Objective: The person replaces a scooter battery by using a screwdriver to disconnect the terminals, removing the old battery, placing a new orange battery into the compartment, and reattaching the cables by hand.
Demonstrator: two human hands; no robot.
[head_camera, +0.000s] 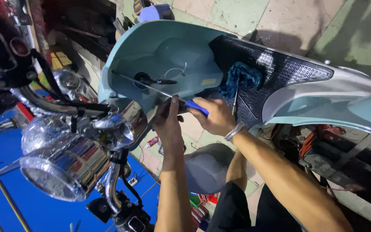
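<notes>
A blue-handled screwdriver point(184, 99) is gripped by the right hand point(216, 116); its shaft is steadied by the left hand's point(167, 122) closed fingers. Its tip is pressed into the pale teal scooter panel point(151, 47).

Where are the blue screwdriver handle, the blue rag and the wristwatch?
blue screwdriver handle point(196, 108), head view, middle of the grip.
blue rag point(242, 77), head view, centre of the bunched cloth.
wristwatch point(233, 131), head view, metal band.

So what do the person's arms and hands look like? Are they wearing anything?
Both arms are bare, with no sleeves and no gloves. The right hand has a shiny silver metal band around its wrist, like a watch strap or bracelet. The left hand wears nothing that shows: no ring, no band. Dark shorts show below the arms.
</notes>
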